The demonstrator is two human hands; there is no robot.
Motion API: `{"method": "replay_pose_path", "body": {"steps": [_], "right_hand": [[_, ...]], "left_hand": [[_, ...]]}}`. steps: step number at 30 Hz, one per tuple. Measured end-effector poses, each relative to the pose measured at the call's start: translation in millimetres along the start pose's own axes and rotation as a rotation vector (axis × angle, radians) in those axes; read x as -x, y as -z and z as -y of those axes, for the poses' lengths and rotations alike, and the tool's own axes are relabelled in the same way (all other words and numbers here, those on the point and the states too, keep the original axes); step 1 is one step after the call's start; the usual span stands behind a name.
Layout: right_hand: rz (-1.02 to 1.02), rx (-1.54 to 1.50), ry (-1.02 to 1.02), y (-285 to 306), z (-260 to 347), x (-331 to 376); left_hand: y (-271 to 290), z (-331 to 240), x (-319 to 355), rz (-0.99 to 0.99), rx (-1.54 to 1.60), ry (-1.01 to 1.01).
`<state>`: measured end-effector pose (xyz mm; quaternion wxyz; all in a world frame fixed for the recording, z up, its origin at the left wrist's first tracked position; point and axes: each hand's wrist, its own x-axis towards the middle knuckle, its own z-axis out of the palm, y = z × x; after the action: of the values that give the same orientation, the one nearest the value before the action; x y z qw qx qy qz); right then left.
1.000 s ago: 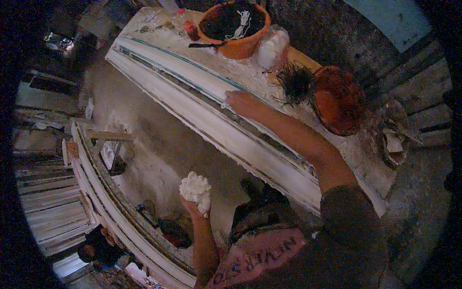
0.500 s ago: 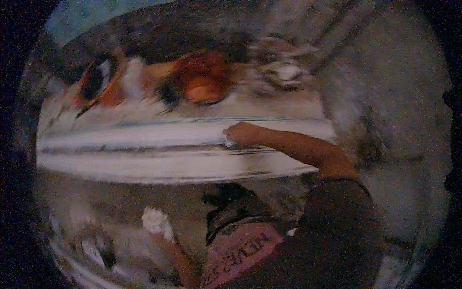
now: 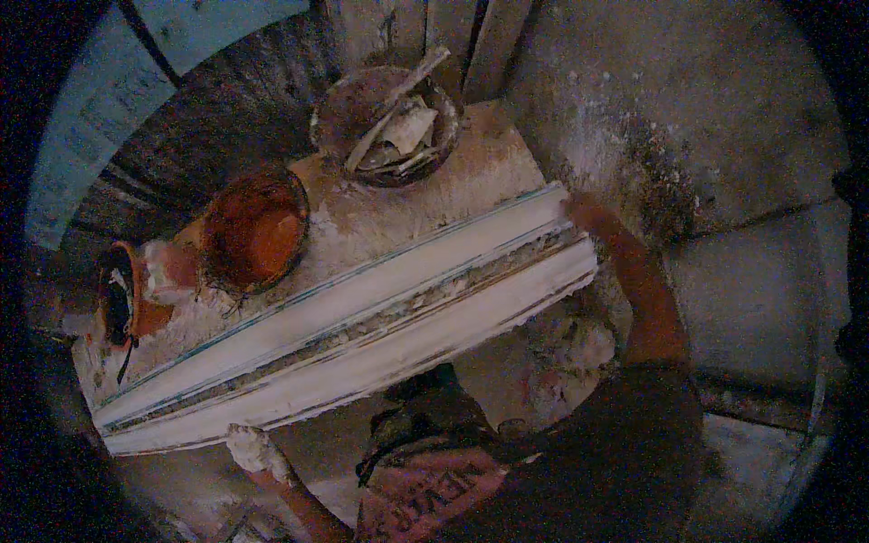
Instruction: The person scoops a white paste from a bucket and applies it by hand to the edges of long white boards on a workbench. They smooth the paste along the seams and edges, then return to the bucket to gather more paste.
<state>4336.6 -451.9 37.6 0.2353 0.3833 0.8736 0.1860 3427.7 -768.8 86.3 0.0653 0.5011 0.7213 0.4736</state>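
Note:
A long white moulding point(image 3: 398, 282), plaster-like, slants across the table from near left to far right. Two smooth bands run along it, with a rough grey groove between them and thin blue and brown lines. At its right end my right hand point(image 3: 587, 215) is closed and dim; whatever it holds is hidden. My left hand point(image 3: 258, 452), thickly coated in white, is by the moulding's near edge towards the left. That coating masks its fingers, and whether it touches the edge is unclear.
Beyond the moulding, an orange bowl point(image 3: 258, 231) and an orange pot point(image 3: 127, 294) with a dark inside stand on the whitish-stained table point(image 3: 493, 149). Farther back, a round basin point(image 3: 353, 95) holds a stick and pale pieces. A stained wall point(image 3: 588, 90) rises at right.
My right hand has gone from the moulding's middle to its right end. The small pale thing at its fingers no longer shows. My view has turned, so the moulding now slants; my left hand is closer to it.

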Motion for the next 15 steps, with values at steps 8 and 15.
{"method": "replay_pose_path", "body": {"steps": [8, 15], "right_hand": [[0.209, -0.063, -0.428, -43.0, 59.4, 39.9], [0.063, 0.088, -0.379, -28.9, 198.0, -14.0]], "left_hand": [[-2.2, 20.1, -10.3, -0.014, 0.352, 0.381], [-3.2, -21.0, 13.3, -0.157, 1.016, 0.349]]}}
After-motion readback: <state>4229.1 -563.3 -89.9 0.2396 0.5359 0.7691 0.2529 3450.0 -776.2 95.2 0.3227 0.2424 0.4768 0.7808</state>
